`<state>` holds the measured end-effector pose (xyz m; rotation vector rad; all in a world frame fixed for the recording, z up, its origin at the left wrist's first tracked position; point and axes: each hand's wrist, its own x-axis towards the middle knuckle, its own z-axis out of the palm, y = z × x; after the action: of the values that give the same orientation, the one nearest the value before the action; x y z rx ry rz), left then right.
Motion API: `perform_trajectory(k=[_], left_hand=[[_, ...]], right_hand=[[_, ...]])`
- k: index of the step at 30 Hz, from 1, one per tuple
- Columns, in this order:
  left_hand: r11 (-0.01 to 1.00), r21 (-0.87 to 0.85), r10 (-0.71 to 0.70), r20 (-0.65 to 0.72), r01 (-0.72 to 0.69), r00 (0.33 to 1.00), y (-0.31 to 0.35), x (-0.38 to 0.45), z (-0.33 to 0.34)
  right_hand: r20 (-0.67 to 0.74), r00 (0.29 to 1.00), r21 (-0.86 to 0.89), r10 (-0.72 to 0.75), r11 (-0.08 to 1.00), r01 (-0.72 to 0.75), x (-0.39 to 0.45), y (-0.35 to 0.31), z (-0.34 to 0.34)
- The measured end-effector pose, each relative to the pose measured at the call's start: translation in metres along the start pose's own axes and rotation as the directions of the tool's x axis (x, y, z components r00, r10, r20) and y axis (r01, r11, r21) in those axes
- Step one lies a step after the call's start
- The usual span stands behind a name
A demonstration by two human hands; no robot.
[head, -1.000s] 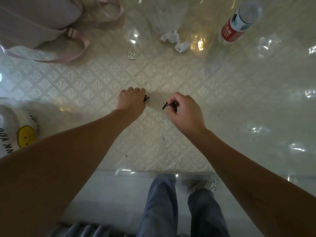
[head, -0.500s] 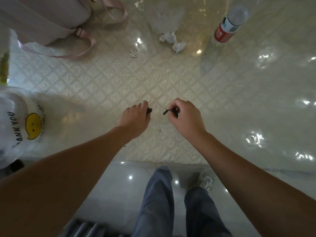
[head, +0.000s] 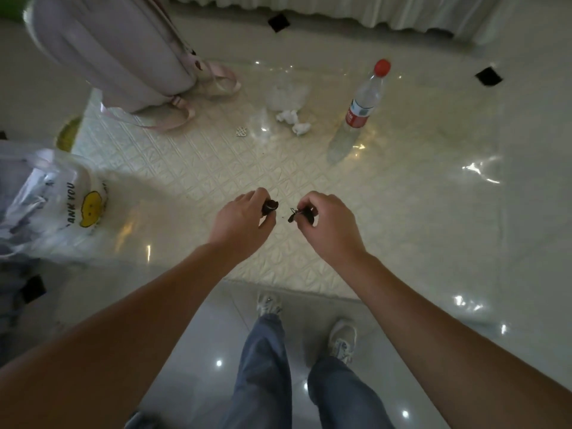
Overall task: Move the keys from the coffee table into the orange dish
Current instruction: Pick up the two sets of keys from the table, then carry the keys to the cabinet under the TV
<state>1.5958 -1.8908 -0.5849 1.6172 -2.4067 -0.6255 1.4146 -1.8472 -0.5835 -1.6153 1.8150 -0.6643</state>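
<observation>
Both hands are lifting off the counter: left hand and right hand each pinching small, light, rigid keys.

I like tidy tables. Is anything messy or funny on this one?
Yes. Crumpled white tissues lie loose beside a plastic bottle, like rubbish left out. No orange dish shows, though the left hand and right hand each hold dark keys.

Two keys, one bottle, two bags.
</observation>
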Motion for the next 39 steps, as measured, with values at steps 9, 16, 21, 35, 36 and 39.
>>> perform_trajectory(k=[9,16,21,35,36,39], left_hand=[[0.997,-0.016,-0.082,-0.245,0.081,0.966,0.105,-0.061,-0.105],[0.996,-0.048,-0.083,-0.314,0.072,0.946,0.153,-0.117,-0.196],[0.99,-0.082,-0.135,-0.409,0.111,0.903,0.162,-0.169,-0.243],[0.969,-0.051,-0.236,-0.488,0.243,0.84,0.079,-0.314,-0.333],[0.967,-0.056,-0.243,-0.49,0.248,0.837,0.072,-0.322,-0.337],[0.965,-0.066,-0.252,-0.503,0.253,0.827,0.056,-0.34,-0.345]], right_hand=[[0.098,0.987,-0.12,-0.124,0.983,0.136,-0.046,-0.063,-0.135],[0.001,0.989,-0.133,-0.15,0.98,0.148,-0.1,-0.129,-0.21],[-0.058,0.991,-0.065,-0.122,0.991,0.118,-0.146,-0.178,-0.211],[-0.073,0.93,-0.002,-0.361,0.932,0.362,-0.216,-0.348,-0.117],[-0.071,0.925,-0.009,-0.372,0.928,0.373,-0.219,-0.357,-0.111],[-0.065,0.917,-0.013,-0.394,0.919,0.394,-0.225,-0.377,-0.099]])
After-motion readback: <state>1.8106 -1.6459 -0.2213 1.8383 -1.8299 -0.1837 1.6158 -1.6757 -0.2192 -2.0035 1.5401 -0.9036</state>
